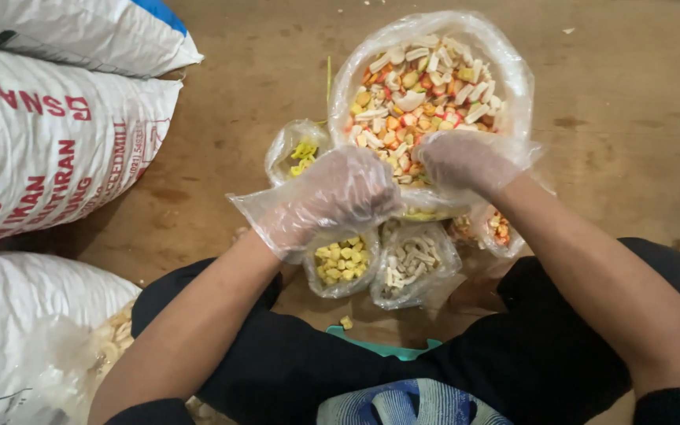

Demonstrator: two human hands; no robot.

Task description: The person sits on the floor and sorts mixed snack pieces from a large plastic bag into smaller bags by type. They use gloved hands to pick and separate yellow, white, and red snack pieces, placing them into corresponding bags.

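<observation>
Sitting low on a teal stool [383, 346] with a blue-and-white cloth [403, 403] in our lap, we look down past our dark trousers to the brown floor [631, 102]. Just beyond our knees lie small clear bags: one of yellow cracker pieces [341, 264], one of pale stick-shaped crackers [412, 264] touching it, and one of orange-and-white pieces [499, 228] to the right. Above them our left hand [338, 193], in a loose clear plastic glove, has its fingers curled shut over the near rim of the big bag; what lies under them we cannot tell. Our right hand [463, 161], gloved the same way, rests with fingers bent down into the near edge of the mix, apparently closed on pieces. Another small bag with yellow pieces [299, 153] sits just left of the hands. Farther out, the large clear bag of mixed crackers [426, 83] stands open, full of white, orange and yellow bits. To the left, white woven sacks [49, 134] lie stacked.
</observation>
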